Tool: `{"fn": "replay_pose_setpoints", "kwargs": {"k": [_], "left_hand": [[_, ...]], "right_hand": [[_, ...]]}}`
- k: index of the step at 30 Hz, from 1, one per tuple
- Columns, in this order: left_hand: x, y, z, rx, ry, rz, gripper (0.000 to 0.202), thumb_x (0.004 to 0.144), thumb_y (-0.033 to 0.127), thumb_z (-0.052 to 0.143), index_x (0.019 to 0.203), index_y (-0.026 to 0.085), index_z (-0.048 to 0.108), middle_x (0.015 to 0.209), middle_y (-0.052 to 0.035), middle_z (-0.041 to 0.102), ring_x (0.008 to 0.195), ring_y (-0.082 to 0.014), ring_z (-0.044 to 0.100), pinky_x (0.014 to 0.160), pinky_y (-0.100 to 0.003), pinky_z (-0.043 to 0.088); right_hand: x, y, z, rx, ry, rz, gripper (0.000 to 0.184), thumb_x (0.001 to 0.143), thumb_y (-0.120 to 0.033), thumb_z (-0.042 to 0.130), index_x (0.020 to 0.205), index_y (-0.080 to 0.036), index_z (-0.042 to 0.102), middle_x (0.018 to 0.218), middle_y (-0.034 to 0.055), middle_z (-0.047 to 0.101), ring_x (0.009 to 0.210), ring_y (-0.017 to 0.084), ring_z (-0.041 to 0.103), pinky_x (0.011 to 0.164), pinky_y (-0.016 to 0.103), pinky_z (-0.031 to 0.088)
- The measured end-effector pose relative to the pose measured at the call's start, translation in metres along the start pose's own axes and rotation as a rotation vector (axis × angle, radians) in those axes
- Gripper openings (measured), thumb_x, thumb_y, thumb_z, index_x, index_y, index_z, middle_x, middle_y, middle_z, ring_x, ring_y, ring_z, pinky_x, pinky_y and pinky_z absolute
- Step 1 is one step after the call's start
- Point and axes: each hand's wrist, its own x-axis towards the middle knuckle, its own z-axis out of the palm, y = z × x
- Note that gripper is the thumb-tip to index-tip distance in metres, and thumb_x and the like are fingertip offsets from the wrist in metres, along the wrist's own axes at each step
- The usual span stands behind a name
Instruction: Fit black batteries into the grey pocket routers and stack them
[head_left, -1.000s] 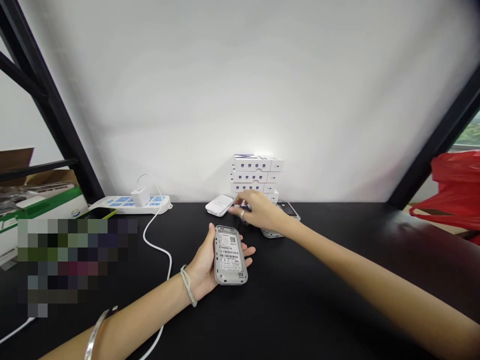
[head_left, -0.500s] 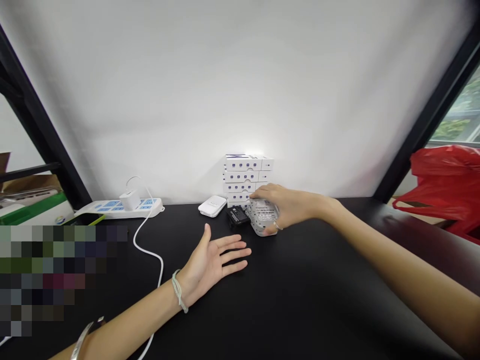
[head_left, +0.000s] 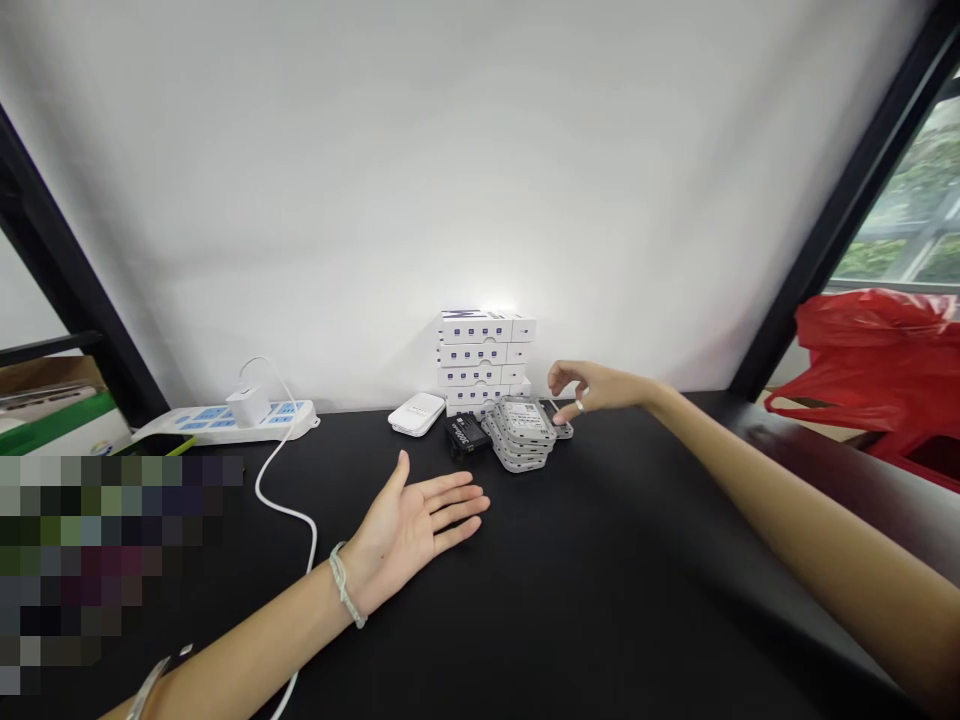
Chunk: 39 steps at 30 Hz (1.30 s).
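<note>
Both hands were empty. Your left hand (head_left: 412, 525) lay spread palm-up on the black table (head_left: 637, 600), and your right hand (head_left: 592, 388) curled loosely just beside a stack of gray devices (head_left: 520, 437).

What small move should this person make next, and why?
Probably the empty left hand should pick up the black rectangular battery, which lies nearest it, beside the stack of grey plastic pocket devices; the right hand is farther off.
</note>
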Motion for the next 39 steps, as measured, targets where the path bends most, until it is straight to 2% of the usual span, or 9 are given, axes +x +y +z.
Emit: {"fn": "replay_pose_setpoints", "kwargs": {"k": [3, 6, 12, 18, 21, 24, 29, 34, 39], "left_hand": [[0.001, 0.001, -0.001, -0.014, -0.015, -0.003, 0.063, 0.074, 0.058, 0.04, 0.111, 0.009, 0.053, 0.124, -0.0159, 0.051, 0.121, -0.0251, 0.047, 0.123, -0.047, 0.016], [0.001, 0.002, -0.001, -0.044, -0.025, -0.015, 0.071, 0.072, 0.064, 0.034, 0.112, 0.008, 0.052, 0.126, -0.0161, 0.05, 0.121, -0.0248, 0.047, 0.124, -0.045, 0.016], [0.0, 0.001, -0.001, -0.088, -0.019, -0.027, 0.075, 0.072, 0.065, 0.032, 0.113, 0.007, 0.051, 0.128, -0.0172, 0.047, 0.122, -0.0249, 0.045, 0.122, -0.044, 0.019], [0.002, 0.001, -0.006, -0.125, -0.035, -0.032, 0.074, 0.072, 0.065, 0.034, 0.114, 0.007, 0.051, 0.125, -0.0168, 0.049, 0.121, -0.0245, 0.046, 0.12, -0.043, 0.021], [0.003, 0.001, -0.007, -0.138, -0.04, -0.036, 0.073, 0.071, 0.066, 0.035, 0.114, 0.009, 0.05, 0.122, -0.0162, 0.051, 0.119, -0.0243, 0.048, 0.119, -0.042, 0.022], [0.002, 0.001, -0.005, -0.157, -0.052, -0.021, 0.068, 0.07, 0.066, 0.039, 0.11, 0.013, 0.052, 0.119, -0.0129, 0.054, 0.116, -0.0248, 0.05, 0.118, -0.044, 0.022], [0.003, 0.001, 0.004, -0.167, 0.094, 0.056, 0.046, 0.074, 0.059, 0.041, 0.092, 0.02, 0.059, 0.093, -0.0039, 0.066, 0.093, -0.0172, 0.061, 0.099, -0.033, 0.045], [0.005, 0.0, 0.004, -0.049, 0.099, 0.05, 0.05, 0.074, 0.061, 0.039, 0.096, 0.022, 0.06, 0.093, -0.0037, 0.067, 0.08, -0.0131, 0.064, 0.064, -0.019, 0.049], [0.005, -0.004, 0.002, -0.029, 0.077, 0.086, 0.051, 0.073, 0.062, 0.044, 0.106, 0.024, 0.057, 0.106, -0.0022, 0.064, 0.086, -0.0126, 0.063, 0.068, -0.019, 0.051]], "right_hand": [[0.007, 0.023, 0.024, -0.016, 0.03, 0.013, 0.11, 0.055, -0.062, 0.064, 0.14, -0.015, 0.012, 0.131, 0.0129, 0.025, 0.125, 0.017, 0.031, 0.1, 0.022, 0.038], [0.011, 0.029, 0.041, -0.033, 0.026, 0.016, 0.115, 0.058, -0.065, 0.06, 0.141, -0.017, -0.004, 0.128, 0.0126, 0.028, 0.119, 0.016, 0.037, 0.104, 0.026, 0.036], [0.0, 0.025, 0.008, -0.238, 0.231, 0.126, 0.11, 0.049, -0.071, 0.062, 0.134, -0.017, 0.017, 0.118, 0.0136, 0.036, 0.114, 0.026, 0.036, 0.103, 0.05, 0.02], [-0.018, -0.022, -0.026, -0.269, 0.568, -0.038, 0.096, 0.057, -0.076, 0.052, 0.122, -0.013, 0.02, 0.122, 0.0146, 0.03, 0.109, 0.019, 0.039, 0.095, 0.03, 0.036], [-0.021, -0.077, -0.002, -0.15, 0.434, -0.293, 0.095, 0.055, -0.07, 0.059, 0.121, -0.013, 0.021, 0.121, 0.0115, 0.031, 0.108, 0.015, 0.038, 0.094, 0.025, 0.039], [-0.02, -0.127, 0.046, -0.064, 0.28, -0.345, 0.086, 0.059, -0.066, 0.059, 0.119, -0.013, 0.028, 0.113, 0.0105, 0.036, 0.098, 0.011, 0.039, 0.089, 0.025, 0.041], [-0.013, -0.151, 0.109, 0.089, 0.196, -0.394, 0.082, 0.056, -0.066, 0.061, 0.116, -0.018, 0.033, 0.113, 0.0064, 0.032, 0.104, 0.012, 0.032, 0.096, 0.034, 0.037], [-0.015, -0.145, 0.103, 0.182, 0.018, -0.319, 0.086, 0.051, -0.06, 0.068, 0.118, -0.019, 0.031, 0.114, 0.0057, 0.031, 0.104, 0.011, 0.034, 0.093, 0.031, 0.04], [-0.019, -0.15, 0.092, 0.176, -0.013, -0.293, 0.088, 0.049, -0.058, 0.07, 0.116, -0.017, 0.031, 0.114, 0.006, 0.03, 0.102, 0.011, 0.034, 0.088, 0.028, 0.043]]}}
